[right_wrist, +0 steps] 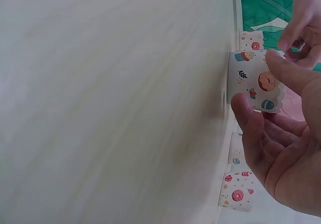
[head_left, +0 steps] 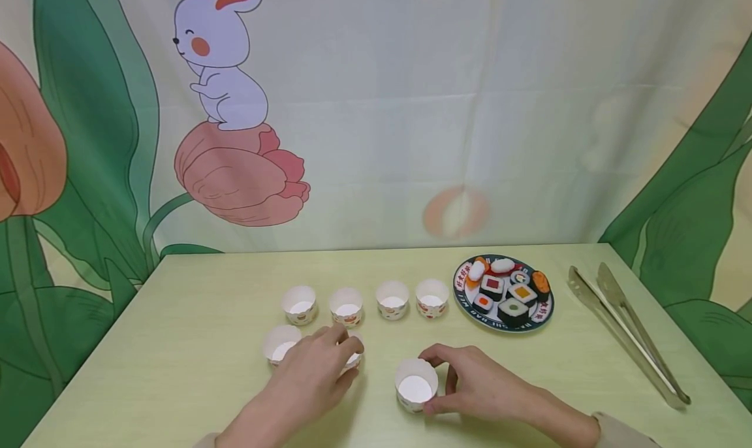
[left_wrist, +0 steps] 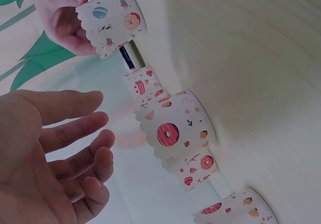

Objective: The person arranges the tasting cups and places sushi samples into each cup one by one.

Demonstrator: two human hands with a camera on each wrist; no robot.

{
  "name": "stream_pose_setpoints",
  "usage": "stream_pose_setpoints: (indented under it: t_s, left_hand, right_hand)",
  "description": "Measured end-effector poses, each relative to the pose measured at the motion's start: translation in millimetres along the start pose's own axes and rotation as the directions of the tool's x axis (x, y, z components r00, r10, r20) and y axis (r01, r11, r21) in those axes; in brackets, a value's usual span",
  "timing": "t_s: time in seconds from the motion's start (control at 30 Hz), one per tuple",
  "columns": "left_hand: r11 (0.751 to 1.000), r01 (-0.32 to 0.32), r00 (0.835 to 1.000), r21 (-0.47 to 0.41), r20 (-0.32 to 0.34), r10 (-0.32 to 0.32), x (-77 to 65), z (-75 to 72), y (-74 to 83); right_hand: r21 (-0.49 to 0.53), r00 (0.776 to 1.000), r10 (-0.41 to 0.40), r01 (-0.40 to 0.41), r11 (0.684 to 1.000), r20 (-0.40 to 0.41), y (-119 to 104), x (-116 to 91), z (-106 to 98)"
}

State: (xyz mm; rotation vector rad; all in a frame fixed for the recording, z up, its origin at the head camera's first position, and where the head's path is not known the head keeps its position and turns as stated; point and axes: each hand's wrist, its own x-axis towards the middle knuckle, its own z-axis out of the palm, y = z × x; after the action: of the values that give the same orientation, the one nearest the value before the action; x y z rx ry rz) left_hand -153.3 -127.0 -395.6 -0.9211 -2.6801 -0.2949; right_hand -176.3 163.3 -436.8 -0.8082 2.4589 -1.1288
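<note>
In the head view, my right hand (head_left: 478,383) holds a white paper baking cup (head_left: 416,388) at its right side, thumb near, fingers behind. The right wrist view shows this cup (right_wrist: 253,81), printed with donuts and cupcakes, upright on the table between thumb and fingers. My left hand (head_left: 311,369) is over the front row, partly hiding one cup (head_left: 354,353); another cup (head_left: 281,345) stands to its left. In the left wrist view, the left hand (left_wrist: 60,153) has relaxed, loosely bent fingers, a gap from the nearest cup (left_wrist: 175,126), and nothing in its grasp.
Several more baking cups (head_left: 392,300) stand in a row behind. A dark-rimmed plate (head_left: 546,314) of sushi pieces (head_left: 512,311) sits at the back right. Metal tongs (head_left: 631,337) lie open further right on the pale table (head_left: 176,343). A printed curtain (head_left: 376,108) hangs behind.
</note>
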Motion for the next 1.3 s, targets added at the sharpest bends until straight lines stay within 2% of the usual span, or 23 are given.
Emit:
stream_pose_setpoints:
  t_s: [0.53, 0.83, 1.3]
  left_hand:
    - [0.996, -0.081, 0.996, -0.037, 0.032, 0.083, 3.8, 6.0, 15.5]
    - [0.99, -0.137, 0.99, -0.03, 0.039, 0.138, 7.8, 10.1, 23.9]
    - [0.974, -0.225, 0.971, -0.018, 0.079, 0.226, 10.2, 15.5, 34.5]
  right_hand:
    - [0.004, 1.0, -0.003, 0.003, 1.0, 0.005, 0, 0, 0]
    - [-0.002, 1.0, -0.017, 0.017, 1.0, 0.0, 2, 0, 0]
    - [0.006, 1.0, -0.02, 0.02, 1.0, 0.002, 1, 1, 0]
